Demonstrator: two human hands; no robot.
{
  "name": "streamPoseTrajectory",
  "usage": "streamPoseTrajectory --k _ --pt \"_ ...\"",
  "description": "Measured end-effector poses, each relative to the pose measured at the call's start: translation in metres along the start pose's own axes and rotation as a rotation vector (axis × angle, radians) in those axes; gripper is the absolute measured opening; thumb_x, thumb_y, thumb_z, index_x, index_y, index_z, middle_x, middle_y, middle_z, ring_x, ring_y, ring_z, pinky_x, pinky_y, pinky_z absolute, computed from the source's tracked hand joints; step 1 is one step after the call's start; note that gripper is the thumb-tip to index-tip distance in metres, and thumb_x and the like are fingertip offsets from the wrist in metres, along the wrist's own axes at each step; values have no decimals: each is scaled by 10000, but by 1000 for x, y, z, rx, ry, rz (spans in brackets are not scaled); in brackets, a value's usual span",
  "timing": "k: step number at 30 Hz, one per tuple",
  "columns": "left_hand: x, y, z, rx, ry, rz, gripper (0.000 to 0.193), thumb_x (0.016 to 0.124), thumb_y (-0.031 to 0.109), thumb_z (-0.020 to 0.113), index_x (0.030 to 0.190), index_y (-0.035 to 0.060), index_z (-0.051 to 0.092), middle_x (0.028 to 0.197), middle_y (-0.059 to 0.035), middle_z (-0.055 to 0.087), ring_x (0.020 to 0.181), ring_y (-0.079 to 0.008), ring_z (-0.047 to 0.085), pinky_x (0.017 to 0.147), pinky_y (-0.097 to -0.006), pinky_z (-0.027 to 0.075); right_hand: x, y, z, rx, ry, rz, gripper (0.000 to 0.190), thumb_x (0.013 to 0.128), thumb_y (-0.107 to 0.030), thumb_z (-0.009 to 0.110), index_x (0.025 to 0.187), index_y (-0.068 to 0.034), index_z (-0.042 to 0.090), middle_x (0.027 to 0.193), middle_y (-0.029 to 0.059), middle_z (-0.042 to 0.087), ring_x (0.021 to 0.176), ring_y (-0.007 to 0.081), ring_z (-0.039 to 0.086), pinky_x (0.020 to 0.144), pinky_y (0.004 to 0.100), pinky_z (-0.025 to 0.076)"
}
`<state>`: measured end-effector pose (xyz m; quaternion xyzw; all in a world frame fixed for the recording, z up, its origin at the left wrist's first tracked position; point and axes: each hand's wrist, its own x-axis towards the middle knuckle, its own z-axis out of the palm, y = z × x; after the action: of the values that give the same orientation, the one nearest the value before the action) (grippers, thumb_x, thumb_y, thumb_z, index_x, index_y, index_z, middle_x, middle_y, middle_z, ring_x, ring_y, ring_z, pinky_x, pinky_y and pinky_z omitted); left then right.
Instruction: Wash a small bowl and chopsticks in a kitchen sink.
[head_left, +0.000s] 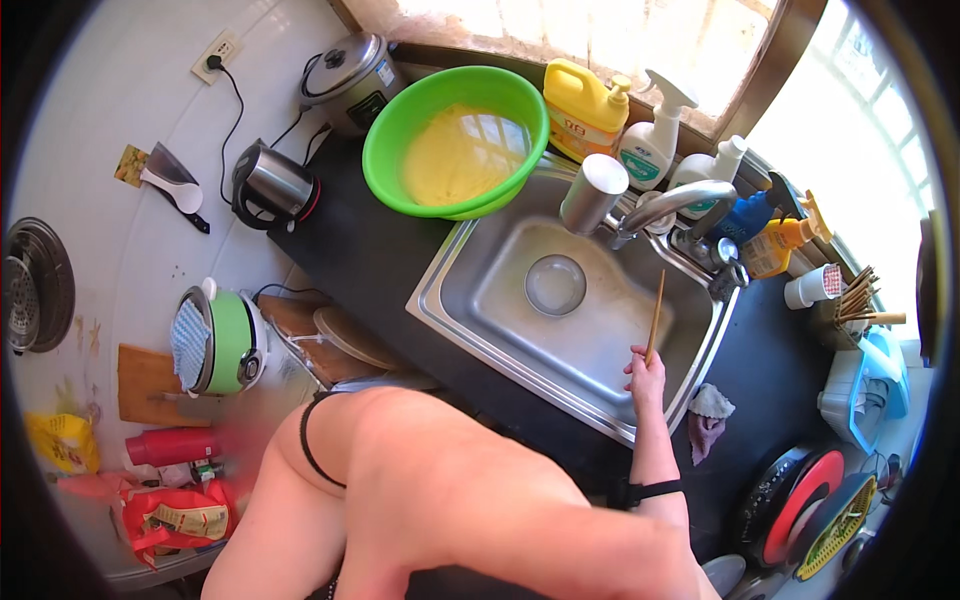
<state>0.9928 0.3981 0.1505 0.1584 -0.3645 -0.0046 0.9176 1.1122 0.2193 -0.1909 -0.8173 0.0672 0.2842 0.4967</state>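
Note:
My right hand (645, 380) is closed around the lower end of a thin wooden chopstick (658, 311), over the right part of a stainless steel sink (427, 300). The chopstick points away from me, towards the curved faucet (675, 199). In the sink's floor is a round metal drain (555, 285). My left hand is out of view. A large green plastic basin (382, 161) stands at the sink's far left corner; its yellowish inside reflects the window, and it seems to hold liquid. A metal cylinder (592, 196) stands at the sink's back edge.
Bottles, including a yellow jug (581, 112) and a white spray bottle (651, 150), line the windowsill side. An electric kettle (274, 184) and a rice cooker (349, 82) stand left. A cloth (709, 420) lies right of the sink, near a chopstick holder (836, 322) and pans (802, 502).

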Motion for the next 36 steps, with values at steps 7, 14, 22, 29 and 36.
streamPoseTrajectory --k 7,14,22,29,36 --pt "5 10 -2 33 -46 -78 707 658 309 778 1077 -129 415 1024 -226 535 934 -306 584 786 -331 481 3 5 -1 -10 17 0 205 845 -135 455 1000 -58 565 623 33 544 518 102 521 391 249 446" --pt "-3 1 6 33 18 -6 719 623 309 804 1056 -121 423 1006 -214 540 909 -276 597 763 -319 496 1 6 2 -12 7 -11 210 839 -142 466 1004 -56 564 620 32 539 504 108 513 385 254 441" --pt "-1 21 -4 80 36 -157 647 681 331 734 1084 -60 413 950 -273 557 861 -358 587 817 -406 428 2 21 -2 12 18 -10 190 853 -143 463 988 -56 566 600 35 536 468 109 496 368 252 415" --pt "-39 41 -77 200 282 -240 797 590 370 787 1159 72 317 1132 -264 500 1095 -423 459 929 -503 362 -4 15 -2 -10 15 16 194 848 -152 461 984 -66 568 607 38 547 492 122 516 395 269 428" --pt "-2 24 -12 313 734 -370 529 680 301 715 1006 49 384 892 -302 553 844 -415 581 691 -425 478 3 22 -14 -3 57 34 202 850 -155 456 991 -66 569 612 36 546 524 123 533 409 274 443"
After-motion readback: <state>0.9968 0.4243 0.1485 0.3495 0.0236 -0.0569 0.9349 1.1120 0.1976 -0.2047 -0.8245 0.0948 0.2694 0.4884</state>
